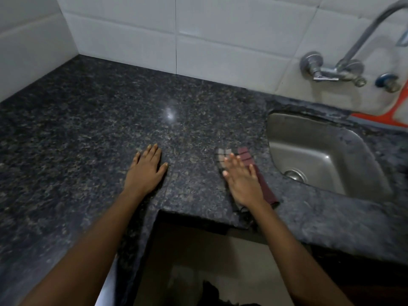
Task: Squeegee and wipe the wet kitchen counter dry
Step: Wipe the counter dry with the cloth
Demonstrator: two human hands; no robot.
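Where the fingers of our right hand spread flat, they press on a folded cloth, palm down, nothing gripped; the fingertips are slightly blurred. We note the cloth is maroon with a paler checked end showing past the fingertips, and a maroon edge runs out along the thumbless side of the hand toward the counter's front edge. A dark frayed bit hangs over that edge below the wrist.

Our left hand likewise lies flat and open, fingers together and thumb out, palm on the bare stone well apart from the cloth. It holds nothing.

Both hands rest on the dark speckled granite counter, near its inner front corner where the slab turns in an L. We observe a bright glint of light on the surface beyond the hands; whether the stone is wet we cannot tell from the sheen alone.

Just right of the cloth sits a steel sink, sunk into the counter, its drain visible at the near side. Above it a metal tap is fixed to the white tiled wall, spout curving up to the right. An orange strip lies at the wall's foot behind the sink.

Both forearms enter from the lower edge, bare.
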